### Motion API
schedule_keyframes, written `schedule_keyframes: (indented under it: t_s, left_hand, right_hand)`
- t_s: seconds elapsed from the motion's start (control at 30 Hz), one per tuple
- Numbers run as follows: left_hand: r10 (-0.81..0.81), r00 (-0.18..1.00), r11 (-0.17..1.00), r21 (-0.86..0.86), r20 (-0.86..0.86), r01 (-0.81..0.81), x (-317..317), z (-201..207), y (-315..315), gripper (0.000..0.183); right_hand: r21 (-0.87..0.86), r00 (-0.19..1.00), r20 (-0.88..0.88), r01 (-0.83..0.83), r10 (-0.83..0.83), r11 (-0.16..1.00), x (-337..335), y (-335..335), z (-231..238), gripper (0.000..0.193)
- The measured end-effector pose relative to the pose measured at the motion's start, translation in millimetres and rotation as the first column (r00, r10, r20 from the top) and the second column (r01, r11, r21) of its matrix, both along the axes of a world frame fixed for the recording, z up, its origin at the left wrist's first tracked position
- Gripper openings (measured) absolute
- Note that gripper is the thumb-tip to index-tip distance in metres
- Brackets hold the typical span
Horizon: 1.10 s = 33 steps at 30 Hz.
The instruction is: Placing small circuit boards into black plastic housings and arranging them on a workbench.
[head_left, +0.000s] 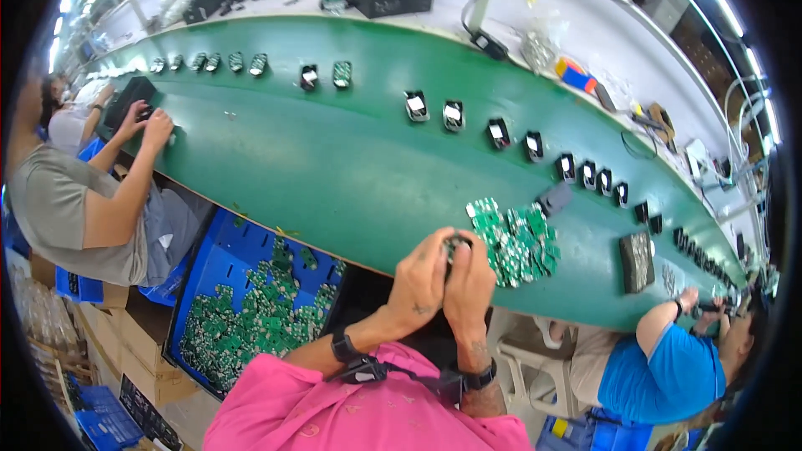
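Workpiece [456, 241], small and dark, lies between the fingertips in the closed grip of the left hand [421, 274] and right hand [470, 281], above the near edge of the table [326, 175]; piled green circuit boards [525, 244] rest just to the right.

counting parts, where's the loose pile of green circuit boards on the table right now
In the head view, the pile of green circuit boards lies right of centre on the green table, beside the person's right hand.
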<state>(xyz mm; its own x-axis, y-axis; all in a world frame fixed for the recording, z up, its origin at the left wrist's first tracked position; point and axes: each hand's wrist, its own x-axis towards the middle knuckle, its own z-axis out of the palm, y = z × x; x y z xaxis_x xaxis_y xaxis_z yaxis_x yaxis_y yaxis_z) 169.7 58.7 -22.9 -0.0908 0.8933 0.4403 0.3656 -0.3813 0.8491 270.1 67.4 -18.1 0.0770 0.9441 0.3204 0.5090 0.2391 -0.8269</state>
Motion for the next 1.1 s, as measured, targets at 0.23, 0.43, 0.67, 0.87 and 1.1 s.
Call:
schedule_keyframes:
  t_s: [0.23, 0.43, 0.67, 0.87, 1.1]
  left_hand:
    - [-0.072, 0.997, 0.995, 0.07, 0.032, 0.069, 8, -19, -6, 0.035]
    - [-0.098, 0.992, 0.993, -0.062, 0.077, 0.102, 2, -40, 15, 0.035]
    - [-0.196, 0.978, 0.98, -0.031, 0.067, 0.199, -14, -29, 11, 0.036]
    - [-0.329, 0.936, 0.929, -0.137, 0.128, 0.345, -24, -10, -7, 0.042]
    - [-0.256, 0.964, 0.967, -0.001, -0.067, 0.256, -21, -31, 5, 0.042]
  right_hand:
    - [0.117, 0.989, -0.151, 0.032, -0.014, 0.993, 7, -8, -9, 0.024]
    - [-0.029, 0.998, -0.06, -0.032, 0.03, 0.999, 10, 5, -21, 0.028]
    - [-0.127, 0.958, -0.237, -0.197, 0.163, 0.972, 27, -10, -25, 0.051]
    - [-0.202, 0.943, -0.237, -0.284, 0.235, 0.937, 47, -14, -29, 0.057]
    - [-0.254, 0.884, -0.421, -0.332, 0.205, 0.908, 34, -12, -29, 0.052]
